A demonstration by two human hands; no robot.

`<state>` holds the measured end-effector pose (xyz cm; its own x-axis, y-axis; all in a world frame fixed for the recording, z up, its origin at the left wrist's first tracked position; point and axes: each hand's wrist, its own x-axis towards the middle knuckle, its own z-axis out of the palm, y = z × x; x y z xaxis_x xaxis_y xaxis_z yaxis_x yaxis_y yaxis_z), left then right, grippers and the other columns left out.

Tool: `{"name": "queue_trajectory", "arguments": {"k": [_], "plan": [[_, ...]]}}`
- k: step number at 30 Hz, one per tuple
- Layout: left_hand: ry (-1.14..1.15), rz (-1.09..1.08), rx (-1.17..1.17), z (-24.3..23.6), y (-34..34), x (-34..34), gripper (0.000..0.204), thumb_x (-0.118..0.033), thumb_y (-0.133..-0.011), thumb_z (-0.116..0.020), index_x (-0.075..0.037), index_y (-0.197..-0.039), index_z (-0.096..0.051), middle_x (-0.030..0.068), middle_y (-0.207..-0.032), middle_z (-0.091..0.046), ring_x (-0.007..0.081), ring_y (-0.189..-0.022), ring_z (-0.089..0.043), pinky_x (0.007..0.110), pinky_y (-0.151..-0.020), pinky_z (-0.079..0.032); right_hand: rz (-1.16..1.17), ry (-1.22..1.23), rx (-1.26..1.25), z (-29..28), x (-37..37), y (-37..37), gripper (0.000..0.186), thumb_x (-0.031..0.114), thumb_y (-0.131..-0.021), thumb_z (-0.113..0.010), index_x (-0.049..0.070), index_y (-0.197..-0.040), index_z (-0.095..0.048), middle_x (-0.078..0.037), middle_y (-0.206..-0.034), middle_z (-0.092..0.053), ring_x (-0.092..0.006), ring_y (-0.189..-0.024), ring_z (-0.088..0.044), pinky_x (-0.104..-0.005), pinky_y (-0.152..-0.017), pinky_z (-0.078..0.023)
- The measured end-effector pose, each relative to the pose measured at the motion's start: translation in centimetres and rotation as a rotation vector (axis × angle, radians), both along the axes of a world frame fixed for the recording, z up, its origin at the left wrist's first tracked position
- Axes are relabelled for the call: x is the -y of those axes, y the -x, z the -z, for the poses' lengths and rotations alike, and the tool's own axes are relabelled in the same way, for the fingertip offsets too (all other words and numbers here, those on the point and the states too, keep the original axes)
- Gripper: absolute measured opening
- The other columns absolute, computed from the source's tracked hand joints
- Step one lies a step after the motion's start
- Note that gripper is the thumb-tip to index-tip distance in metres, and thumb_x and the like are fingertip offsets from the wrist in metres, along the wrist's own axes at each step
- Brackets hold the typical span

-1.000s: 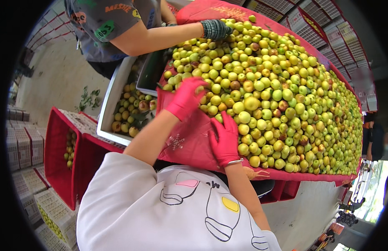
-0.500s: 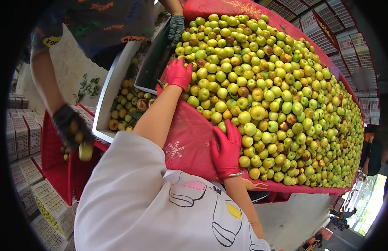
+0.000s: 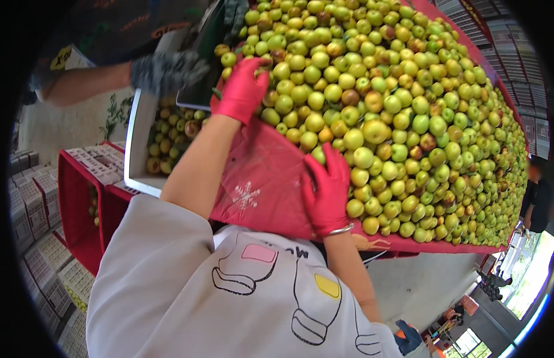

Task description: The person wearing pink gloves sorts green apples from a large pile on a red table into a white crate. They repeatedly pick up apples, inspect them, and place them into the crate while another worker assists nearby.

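A big heap of small round yellow-green fruit (image 3: 396, 143), many with brown patches and looking like jujubes, lies on a red quilted cloth (image 3: 271, 197). My left hand (image 3: 242, 92), in a pink glove, rests at the heap's near left edge, its fingers apart and bent toward the fruit. Lower on the same edge is my right hand (image 3: 326, 194), gloved in pink too, fingers spread. A green fruit (image 3: 318, 154) sits between its thumb and fingers. I see no fruit held in either palm, though the left palm is partly hidden.
A co-worker's grey-gloved hand (image 3: 169, 73) extends over a white bin (image 3: 133, 146) of fruit; their other glove (image 3: 234, 18) is by the heap. A dark green tray (image 3: 208, 56) overlaps the bin. Red-lined crates (image 3: 80, 197) and stacked white crates (image 3: 35, 203) stand left.
The co-worker's lower hand, which held fruit over the red-lined crate, has swung up and over the white bin. My view has shifted; my hands stay along the heap's edge.
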<state>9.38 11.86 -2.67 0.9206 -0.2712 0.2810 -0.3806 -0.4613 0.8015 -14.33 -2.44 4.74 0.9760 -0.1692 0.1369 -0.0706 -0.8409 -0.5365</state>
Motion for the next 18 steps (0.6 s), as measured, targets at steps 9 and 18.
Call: {"name": "queue_trajectory", "arguments": {"k": [9,18], "plan": [[-0.009,0.026,-0.055,-3.8,-0.3,6.6,0.032,-0.014,-0.081,-0.068,-0.007,-0.112,-0.065,0.0150,-0.110,-0.064,0.0312,-0.106,-0.059,0.038,-0.092,-0.047,-0.041,0.106,-0.135,-2.6,-0.1,1.0,0.041,0.014,-0.080,-0.068,0.007,-0.119,-0.061,-0.022,-0.140,-0.044,-0.0447,-0.126,-0.041,-0.0502,-0.106,-0.034],[-0.477,0.081,0.144,-2.3,-7.6,12.3,0.042,-0.024,-0.084,-0.063,-0.008,-0.122,-0.056,0.0209,-0.113,-0.060,0.0363,-0.109,-0.056,0.044,-0.093,-0.043,0.289,0.370,-0.182,-2.7,4.2,9.2,0.054,0.020,-0.080,-0.066,0.012,-0.133,-0.055,-0.022,-0.147,-0.036,-0.0485,-0.135,-0.029,-0.0585,-0.111,-0.020]]}}
